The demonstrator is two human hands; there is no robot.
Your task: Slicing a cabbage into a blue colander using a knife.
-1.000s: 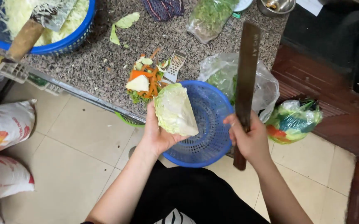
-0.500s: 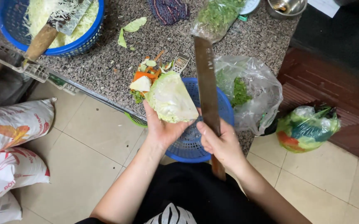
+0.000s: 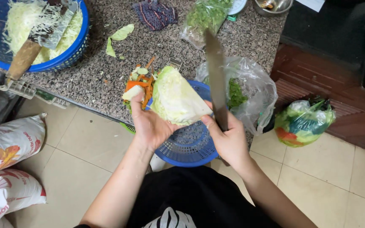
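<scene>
Your left hand (image 3: 150, 124) cups the cabbage wedge (image 3: 176, 99) over the blue basket (image 3: 188, 145); your right hand (image 3: 229, 139) grips the knife (image 3: 217, 82) just beside the wedge.

On the speckled stone counter (image 3: 106, 76) I see a round blue basket (image 3: 74, 52) full of shredded cabbage (image 3: 17, 23). A grater with a wooden handle (image 3: 24, 59) lies across it. Near the counter edge there is a small pile of carrot and vegetable scraps (image 3: 139, 84), and a loose green leaf (image 3: 119, 36) lies a little further in. A dark folded cloth (image 3: 155, 13) is beside a clear bag of green herbs (image 3: 205, 17). On the tiled floor (image 3: 85, 143) I see two printed sacks (image 3: 5, 143) at one side and a tied bag of vegetables (image 3: 302, 122) at the other.
</scene>
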